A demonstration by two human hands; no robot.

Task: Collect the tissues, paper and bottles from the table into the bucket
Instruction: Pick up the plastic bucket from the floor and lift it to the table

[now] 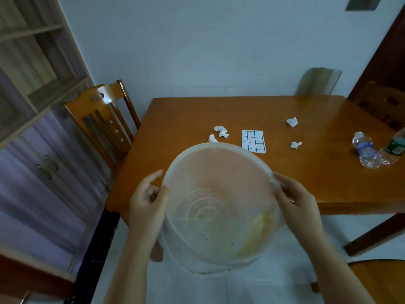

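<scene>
You've got the bucket (219,207) gripped by its rim, left hand (146,205) and right hand (295,200) on opposite sides, mouth tipped up toward you at the table's (317,183) near edge. 4 tissues (221,131), checked paper (253,141) and 2 bottles (366,151) lie beyond, the bottles far right.

Tissues (221,132) left of paper (253,141)

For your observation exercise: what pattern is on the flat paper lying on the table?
White paper with a black grid of squares, seen clearly in the head view.

Second bottle (395,148) cut by right edge, bucket (219,163) hiding table's near edge
</scene>
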